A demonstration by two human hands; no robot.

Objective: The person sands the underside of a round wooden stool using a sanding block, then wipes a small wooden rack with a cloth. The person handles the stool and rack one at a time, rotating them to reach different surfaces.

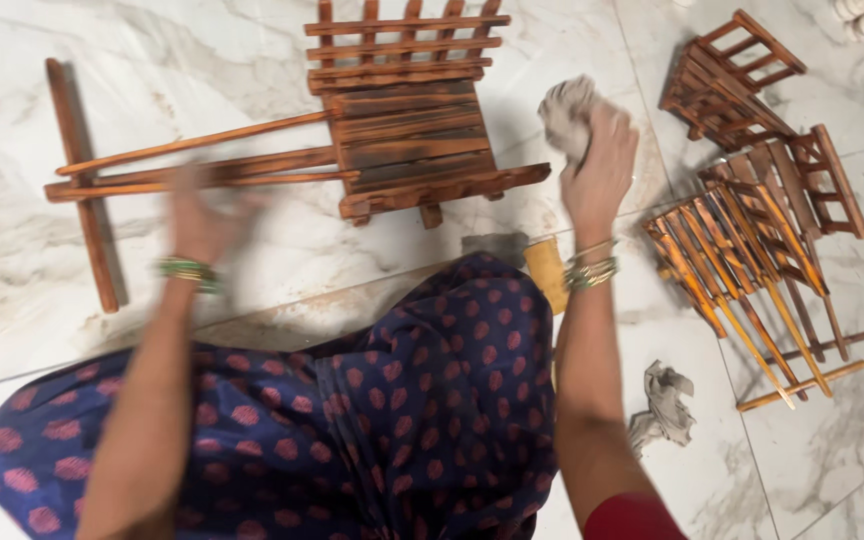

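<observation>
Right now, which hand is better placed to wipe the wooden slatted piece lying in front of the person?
Right, probably: the right hand grips a crumpled cloth beside the slatted wooden rack. The left hand is empty and blurred.

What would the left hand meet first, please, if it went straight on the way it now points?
Probably the long slats of the wooden frame lying on the marble floor; the left hand is blurred and already right beside them, so height above them is unclear.

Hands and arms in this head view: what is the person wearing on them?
Both hands are bare, without gloves. The left hand, blurred, has green bangles at its wrist. The right hand has a stack of thin green and gold bangles at its wrist. A red sleeve edge shows on the right upper arm.
</observation>
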